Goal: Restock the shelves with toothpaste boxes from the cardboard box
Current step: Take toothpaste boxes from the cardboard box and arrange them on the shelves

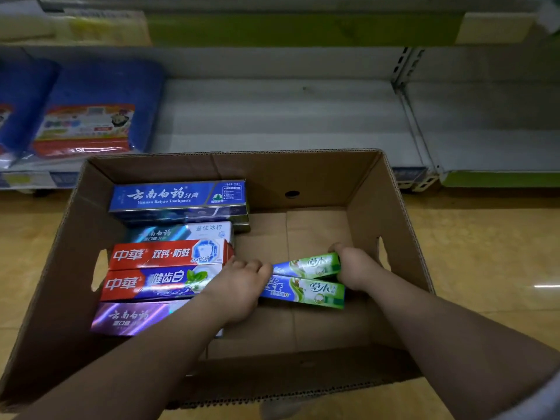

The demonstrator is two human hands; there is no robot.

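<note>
Toothpaste boxes (312, 291), two green ones, lie side by side on the floor of the cardboard box (403, 225), toward its right half. My left hand (239, 286) curls over their left ends. My right hand (356, 268) grips their right ends, fingers wrapped around. Blue, red and purple cartons (169, 259) sit stacked against the cardboard box's left wall. Beyond its far wall runs a white shelf (272, 116), with blue packets (91, 110) on it, off to the left.
</note>
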